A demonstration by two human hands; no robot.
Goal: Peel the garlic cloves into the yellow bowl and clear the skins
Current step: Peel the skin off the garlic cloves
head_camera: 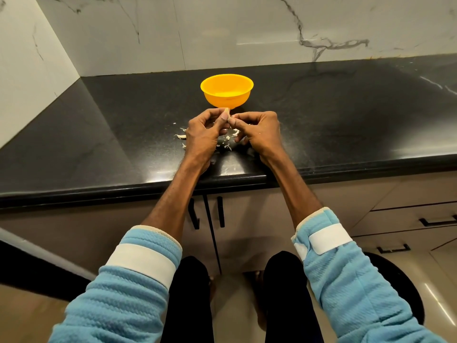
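Garlic clove pinched in the grip of left hand and right hand together, yellow bowl just beyond, skins scattered on tabletop beneath.

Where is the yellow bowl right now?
In the head view, the round yellow plastic bowl stands centrally on the black stone counter, just beyond the left hand and right hand, which pinch a small pale garlic clove.

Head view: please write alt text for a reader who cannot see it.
The left hand and right hand pinch a garlic clove above a black counter, near a yellow bowl. Torn skins lie scattered beneath them.
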